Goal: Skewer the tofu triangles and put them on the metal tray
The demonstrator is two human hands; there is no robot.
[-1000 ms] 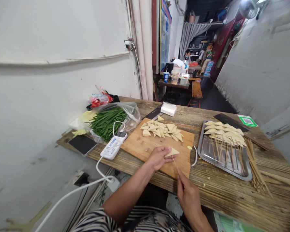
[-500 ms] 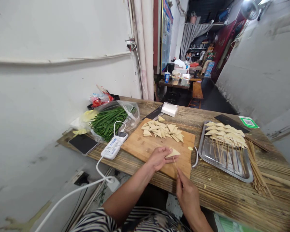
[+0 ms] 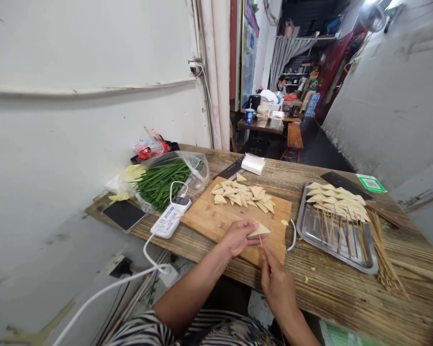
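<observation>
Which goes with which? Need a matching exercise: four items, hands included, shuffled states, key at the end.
Column one
1. left hand
2. right hand
3. green stalks
4. metal tray

Column two
A. bearing skewered pieces
B. gripping a thin skewer
C. lying partly in a clear plastic bag
D. holding a triangular piece

Right pairs: 1-D, 2-B, 3-C, 4-A

Left hand (image 3: 237,239), right hand (image 3: 279,284) pinched (seemingly)
</observation>
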